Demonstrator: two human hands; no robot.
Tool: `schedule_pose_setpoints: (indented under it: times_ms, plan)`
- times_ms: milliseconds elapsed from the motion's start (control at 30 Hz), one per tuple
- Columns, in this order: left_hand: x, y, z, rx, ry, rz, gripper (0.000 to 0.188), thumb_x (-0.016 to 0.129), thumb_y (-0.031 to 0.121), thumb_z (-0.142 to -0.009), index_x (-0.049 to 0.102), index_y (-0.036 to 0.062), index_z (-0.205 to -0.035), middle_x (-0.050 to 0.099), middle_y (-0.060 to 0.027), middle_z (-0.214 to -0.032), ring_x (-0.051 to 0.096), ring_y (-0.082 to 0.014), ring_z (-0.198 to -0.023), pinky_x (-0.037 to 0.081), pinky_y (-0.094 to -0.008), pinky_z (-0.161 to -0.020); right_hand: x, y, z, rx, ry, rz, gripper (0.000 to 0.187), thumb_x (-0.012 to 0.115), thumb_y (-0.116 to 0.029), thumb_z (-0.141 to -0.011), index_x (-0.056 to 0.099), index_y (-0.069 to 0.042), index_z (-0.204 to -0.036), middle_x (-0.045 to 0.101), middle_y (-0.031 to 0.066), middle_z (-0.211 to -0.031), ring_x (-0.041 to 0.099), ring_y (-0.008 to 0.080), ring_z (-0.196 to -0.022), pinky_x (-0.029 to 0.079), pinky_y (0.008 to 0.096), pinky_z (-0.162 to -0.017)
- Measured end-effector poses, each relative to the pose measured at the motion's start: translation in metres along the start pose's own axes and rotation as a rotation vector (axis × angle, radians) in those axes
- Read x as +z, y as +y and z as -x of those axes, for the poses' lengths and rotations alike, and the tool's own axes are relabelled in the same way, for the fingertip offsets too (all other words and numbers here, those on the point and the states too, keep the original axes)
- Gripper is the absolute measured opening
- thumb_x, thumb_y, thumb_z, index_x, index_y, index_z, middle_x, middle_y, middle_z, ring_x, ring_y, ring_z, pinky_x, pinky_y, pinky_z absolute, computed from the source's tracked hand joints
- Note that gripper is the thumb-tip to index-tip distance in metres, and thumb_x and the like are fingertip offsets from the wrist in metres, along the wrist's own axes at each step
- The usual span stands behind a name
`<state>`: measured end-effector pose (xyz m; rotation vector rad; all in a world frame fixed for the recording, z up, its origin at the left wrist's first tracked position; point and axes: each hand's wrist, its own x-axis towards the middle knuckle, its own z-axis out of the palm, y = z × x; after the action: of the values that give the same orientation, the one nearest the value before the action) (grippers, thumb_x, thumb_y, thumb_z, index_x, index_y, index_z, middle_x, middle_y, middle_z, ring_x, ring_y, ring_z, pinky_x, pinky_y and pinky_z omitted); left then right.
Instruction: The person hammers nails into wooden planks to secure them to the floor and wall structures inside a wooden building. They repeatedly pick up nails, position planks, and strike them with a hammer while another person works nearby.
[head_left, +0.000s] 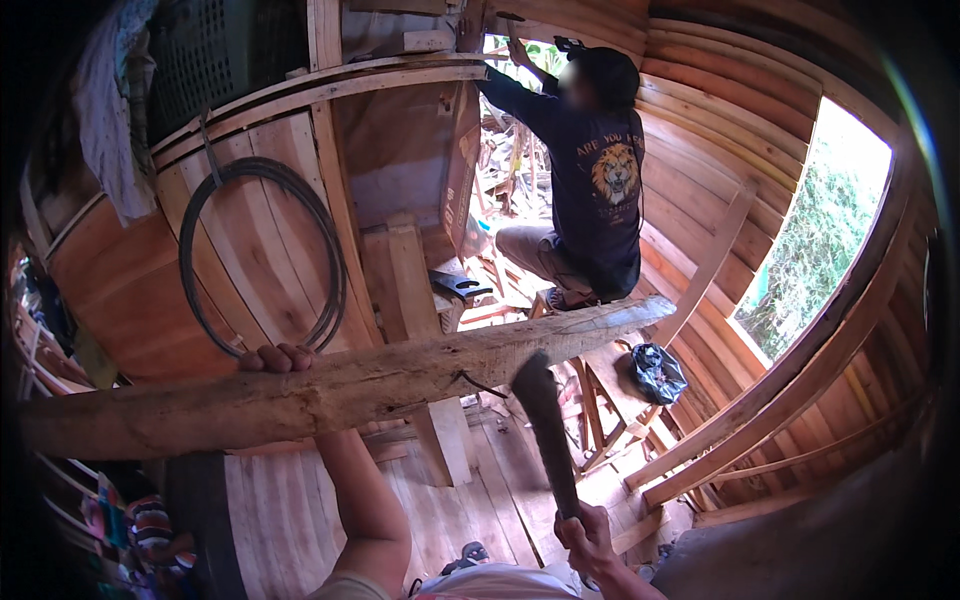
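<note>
A long rough wooden beam [400, 375] runs across the view from the left edge to the upper right of centre. My left hand [276, 358] grips it from beneath, its fingers curled over the far edge and the palm hidden behind the wood. Below the beam's right half, my right hand [587, 535] is closed around the handle of a machete [548, 425]. Its dark, broad blade points up, with the tip close to the beam's near side. A thin dark splinter or nail sticks out of the beam near the blade.
A person [600, 170] in a dark shirt crouches beyond the beam, arms raised to a door frame. A coil of black hose [187, 250] hangs on the left partition. A black plastic bag [657, 373] sits on a wooden stool at right. Plank walls [690, 190] and a window opening [820, 230] stand right.
</note>
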<state>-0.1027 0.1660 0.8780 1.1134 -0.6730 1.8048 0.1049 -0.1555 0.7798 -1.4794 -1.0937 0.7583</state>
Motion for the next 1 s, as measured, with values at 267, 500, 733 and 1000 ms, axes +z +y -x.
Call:
schedule_pose_setpoints:
  times_ms: [267, 500, 733, 1000]
  plan:
    - [0.010, -0.010, -0.001, -0.040, -0.049, 0.124, 0.031, 0.044, 0.030, -0.092, 0.047, -0.0004, -0.098, 0.049, -0.0097, -0.078, 0.056, -0.0213, -0.072, 0.050, -0.0313, -0.072, 0.007, 0.012, -0.003, 0.085, 0.027, 0.017, 0.044, 0.047, -0.041, -0.086, 0.049, 0.001, -0.075, 0.039, 0.0051, -0.050, 0.037, 0.0119, -0.047, 0.031, 0.0325, -0.043]
    - [0.010, -0.004, -0.006, -0.005, -0.038, 0.147, 0.030, 0.044, 0.031, -0.092, 0.042, 0.0007, -0.095, 0.045, -0.0092, -0.075, 0.052, -0.0213, -0.072, 0.048, -0.0314, -0.070, -0.003, -0.005, 0.023, -0.105, 0.072, -0.125, 0.049, 0.043, -0.045, -0.088, 0.047, -0.001, -0.067, 0.043, 0.0011, -0.051, 0.042, 0.0116, -0.045, 0.032, 0.0301, -0.043]
    - [0.018, -0.010, 0.007, 0.016, 0.040, 0.078, 0.033, 0.039, 0.033, -0.093, 0.043, 0.0003, -0.096, 0.044, -0.0090, -0.074, 0.052, -0.0204, -0.072, 0.046, -0.0305, -0.068, 0.012, 0.003, 0.002, -0.016, 0.034, 0.010, 0.038, 0.049, -0.035, -0.085, 0.051, 0.002, -0.079, 0.041, 0.0061, -0.051, 0.042, 0.0133, -0.047, 0.034, 0.0319, -0.045]
    - [0.031, -0.007, 0.002, 0.009, 0.047, 0.124, 0.035, 0.037, 0.035, -0.094, 0.042, 0.0004, -0.098, 0.040, -0.0077, -0.072, 0.051, -0.0206, -0.067, 0.044, -0.0306, -0.063, 0.005, 0.005, 0.015, -0.074, 0.024, -0.066, 0.037, 0.045, -0.034, -0.086, 0.048, 0.001, -0.074, 0.039, 0.0017, -0.052, 0.038, 0.0109, -0.049, 0.031, 0.0301, -0.045]
